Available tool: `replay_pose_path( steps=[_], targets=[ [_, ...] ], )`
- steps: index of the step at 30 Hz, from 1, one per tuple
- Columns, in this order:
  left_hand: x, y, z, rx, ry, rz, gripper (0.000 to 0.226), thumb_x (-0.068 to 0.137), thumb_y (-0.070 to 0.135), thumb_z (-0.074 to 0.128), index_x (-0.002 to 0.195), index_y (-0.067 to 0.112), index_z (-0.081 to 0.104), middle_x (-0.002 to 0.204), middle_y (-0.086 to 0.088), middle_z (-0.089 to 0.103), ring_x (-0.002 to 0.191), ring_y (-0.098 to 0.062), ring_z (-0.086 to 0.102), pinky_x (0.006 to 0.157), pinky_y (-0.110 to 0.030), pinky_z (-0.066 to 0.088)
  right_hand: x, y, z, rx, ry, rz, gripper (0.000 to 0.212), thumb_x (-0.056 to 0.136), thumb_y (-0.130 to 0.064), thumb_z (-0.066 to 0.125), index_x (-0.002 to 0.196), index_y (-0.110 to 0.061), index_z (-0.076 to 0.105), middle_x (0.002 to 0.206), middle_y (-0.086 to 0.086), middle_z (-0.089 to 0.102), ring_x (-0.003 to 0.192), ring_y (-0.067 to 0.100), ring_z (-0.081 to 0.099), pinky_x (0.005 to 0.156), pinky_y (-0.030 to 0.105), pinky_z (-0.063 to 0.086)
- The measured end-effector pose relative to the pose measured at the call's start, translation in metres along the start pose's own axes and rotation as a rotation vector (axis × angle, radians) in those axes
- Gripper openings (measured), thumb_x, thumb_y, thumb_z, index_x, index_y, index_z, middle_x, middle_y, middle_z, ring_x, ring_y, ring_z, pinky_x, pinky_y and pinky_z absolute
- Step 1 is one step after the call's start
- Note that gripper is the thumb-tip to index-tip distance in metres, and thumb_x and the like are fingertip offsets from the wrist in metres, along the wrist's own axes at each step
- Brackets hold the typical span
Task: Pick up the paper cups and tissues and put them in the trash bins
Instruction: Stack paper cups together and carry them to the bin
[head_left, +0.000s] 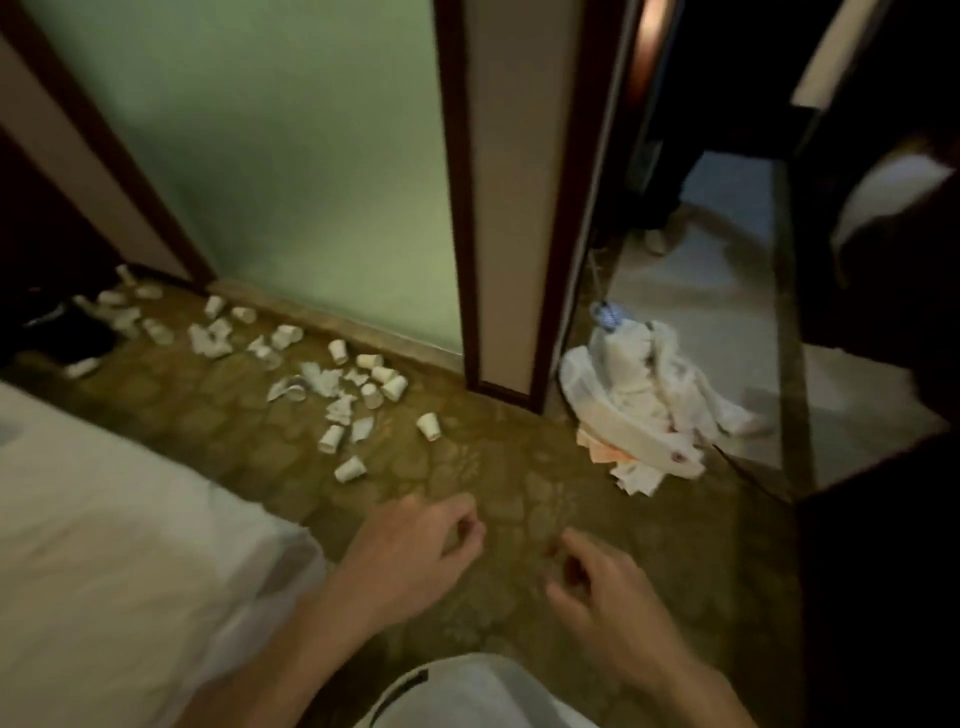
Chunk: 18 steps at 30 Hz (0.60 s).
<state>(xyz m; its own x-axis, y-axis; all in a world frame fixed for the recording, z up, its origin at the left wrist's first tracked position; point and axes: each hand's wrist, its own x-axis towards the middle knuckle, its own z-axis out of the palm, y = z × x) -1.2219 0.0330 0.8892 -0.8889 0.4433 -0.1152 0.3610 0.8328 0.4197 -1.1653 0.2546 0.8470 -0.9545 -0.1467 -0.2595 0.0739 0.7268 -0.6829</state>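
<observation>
Several white paper cups (350, 469) and crumpled tissues (323, 382) lie scattered on the patterned carpet, in a band running from the far left corner toward the middle. A single cup (428, 426) lies nearest the hands. My left hand (415, 551) hovers over the carpet with loosely curled fingers and holds nothing. Just right of it, my right hand (597, 582) also has loosely curled fingers and nothing in it. A white-lined bin (467, 691) shows at the bottom edge, below both hands.
A bed with white sheets (104, 519) fills the lower left. A frosted glass panel (291, 171) and a dark-framed post (498, 260) stand behind the litter. A white plastic bag of rubbish (644, 395) sits by the doorway. Dark furniture (883, 571) stands at the right.
</observation>
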Motion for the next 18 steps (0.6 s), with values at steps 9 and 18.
replay_pose_path(
  steps=[9, 18],
  targets=[
    [0.068, -0.106, 0.017, -0.303, 0.044, -0.330, 0.017, 0.097, 0.046, 0.049, 0.081, 0.043, 0.053, 0.074, 0.017, 0.058, 0.075, 0.001, 0.057, 0.062, -0.018, 0.046, 0.180, -0.014, 0.023, -0.023, -0.293, -0.058, 0.019, 0.091, -0.037, 0.059, 0.111, -0.039, 0.057, 0.086, -0.014, 0.061, 0.075, -0.004, 0.055, 0.062, 0.011, 0.041],
    [0.183, -0.187, 0.034, -0.354, 0.107, -0.584, 0.014, 0.097, 0.036, 0.052, 0.097, 0.024, 0.060, 0.088, 0.012, 0.055, 0.080, -0.006, 0.051, 0.065, -0.018, 0.039, 0.357, -0.027, 0.040, -0.052, -0.455, -0.084, 0.026, 0.093, -0.034, 0.059, 0.118, -0.032, 0.060, 0.098, -0.017, 0.057, 0.089, 0.001, 0.055, 0.075, 0.019, 0.047]
  ],
)
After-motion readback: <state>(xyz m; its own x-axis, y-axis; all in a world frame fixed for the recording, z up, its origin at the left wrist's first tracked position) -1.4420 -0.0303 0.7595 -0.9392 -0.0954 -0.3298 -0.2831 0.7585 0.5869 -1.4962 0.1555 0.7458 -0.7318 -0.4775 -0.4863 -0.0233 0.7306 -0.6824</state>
